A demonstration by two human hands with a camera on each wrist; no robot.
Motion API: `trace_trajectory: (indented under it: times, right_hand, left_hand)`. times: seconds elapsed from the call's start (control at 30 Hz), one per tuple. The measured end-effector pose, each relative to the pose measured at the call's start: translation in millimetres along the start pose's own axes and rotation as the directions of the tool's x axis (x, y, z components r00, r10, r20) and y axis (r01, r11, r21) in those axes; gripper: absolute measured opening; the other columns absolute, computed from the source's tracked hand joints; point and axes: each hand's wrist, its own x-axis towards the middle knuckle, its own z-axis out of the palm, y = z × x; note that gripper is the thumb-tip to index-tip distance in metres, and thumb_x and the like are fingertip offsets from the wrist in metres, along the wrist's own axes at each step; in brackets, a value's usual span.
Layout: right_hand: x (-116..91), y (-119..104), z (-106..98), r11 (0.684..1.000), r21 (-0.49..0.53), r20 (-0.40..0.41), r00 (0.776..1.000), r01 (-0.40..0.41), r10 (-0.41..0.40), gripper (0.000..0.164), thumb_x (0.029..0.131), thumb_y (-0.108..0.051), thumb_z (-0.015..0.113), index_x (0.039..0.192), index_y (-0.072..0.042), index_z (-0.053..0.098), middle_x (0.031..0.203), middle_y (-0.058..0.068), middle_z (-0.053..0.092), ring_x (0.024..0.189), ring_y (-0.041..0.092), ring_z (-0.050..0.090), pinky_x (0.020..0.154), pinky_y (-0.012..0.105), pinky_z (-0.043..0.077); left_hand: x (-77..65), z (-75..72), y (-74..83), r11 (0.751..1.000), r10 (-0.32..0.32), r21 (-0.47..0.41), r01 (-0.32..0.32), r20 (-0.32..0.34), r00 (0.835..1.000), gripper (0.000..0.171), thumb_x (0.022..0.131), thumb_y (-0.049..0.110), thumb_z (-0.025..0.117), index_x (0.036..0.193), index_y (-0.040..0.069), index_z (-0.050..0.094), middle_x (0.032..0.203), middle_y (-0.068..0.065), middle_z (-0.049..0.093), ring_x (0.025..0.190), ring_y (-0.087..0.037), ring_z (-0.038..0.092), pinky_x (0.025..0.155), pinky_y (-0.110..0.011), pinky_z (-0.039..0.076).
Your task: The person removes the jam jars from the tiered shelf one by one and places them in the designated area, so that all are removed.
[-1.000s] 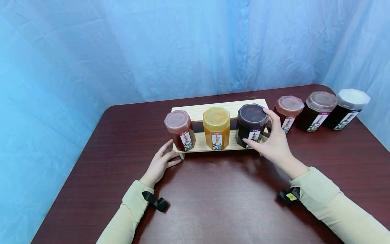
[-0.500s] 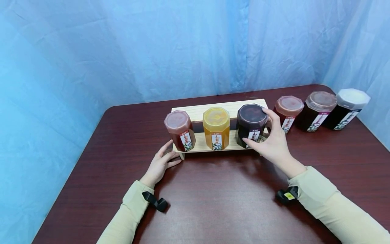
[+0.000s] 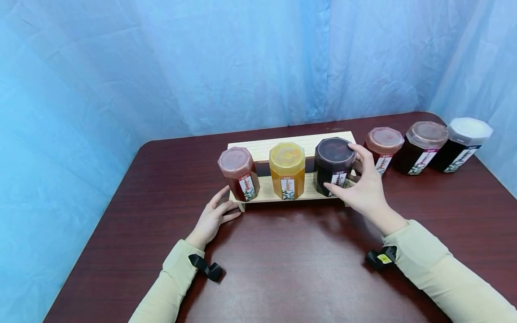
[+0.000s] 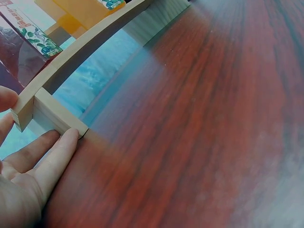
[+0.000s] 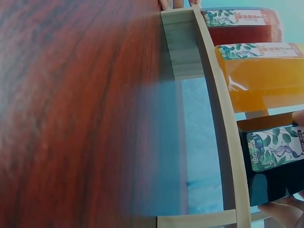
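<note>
A pale two-step wooden rack stands on the table with three octagonal jars in a row on its lower step. They are a red jar, a yellow jar and a dark purple jar. My right hand grips the dark jar from its right side, thumb at the front of it; in the right wrist view the dark jar leans slightly against its neighbours' line. With fairly straight fingers, my left hand touches the rack's left end; the left wrist view has fingertips against the rack leg.
Right of the rack stand three more jars: a reddish one, a dark one with a brownish lid and a black one with a white lid. A blue curtain hangs behind the dark red table.
The right wrist has shifted slightly left while its hand stays on the dark jar. The left hand, rack and jars look nearly still.
</note>
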Motion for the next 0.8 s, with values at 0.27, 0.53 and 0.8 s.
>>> trace_trajectory:
  times: [0.27,0.53,0.8]
  right_hand:
    - [-1.3,-3.6,-8.2,1.000,0.006,-0.027,1.000,-0.006,0.006,0.096,0.055,0.013,0.082,0.137,-0.006,0.037,0.117,0.010,0.057,0.094,-0.012,0.051,0.079,0.002,0.043]
    - [-3.4,-0.9,-22.0,0.998,0.002,-0.074,0.995,0.063,-0.062,0.095,0.052,0.016,0.082,0.135,-0.002,0.039,0.117,-0.024,0.049,0.092,-0.011,0.055,0.074,0.003,0.045]
    - [-9.5,7.8,-41.3,0.997,0.022,-0.085,0.993,0.080,-0.078,0.095,0.052,0.020,0.079,0.134,0.002,0.034,0.114,-0.020,0.052,0.089,-0.010,0.057,0.068,0.003,0.047]
  left_hand:
    - [0.1,-0.2,0.5,1.000,0.001,0.002,-0.001,0.006,1.000,0.056,0.098,0.008,0.040,0.151,0.009,0.021,0.134,-0.024,0.039,0.106,-0.018,0.058,0.095,-0.044,0.050]
    - [-0.1,0.5,0.8,1.000,-0.002,-0.004,0.002,0.002,1.000,0.056,0.098,0.007,0.040,0.150,0.009,0.021,0.134,-0.024,0.039,0.106,-0.018,0.058,0.095,-0.044,0.050]
    - [0.1,0.3,-0.2,1.000,0.001,-0.007,-0.001,-0.003,1.000,0.056,0.097,0.007,0.040,0.150,0.010,0.022,0.132,-0.022,0.040,0.103,-0.016,0.059,0.093,-0.042,0.052]
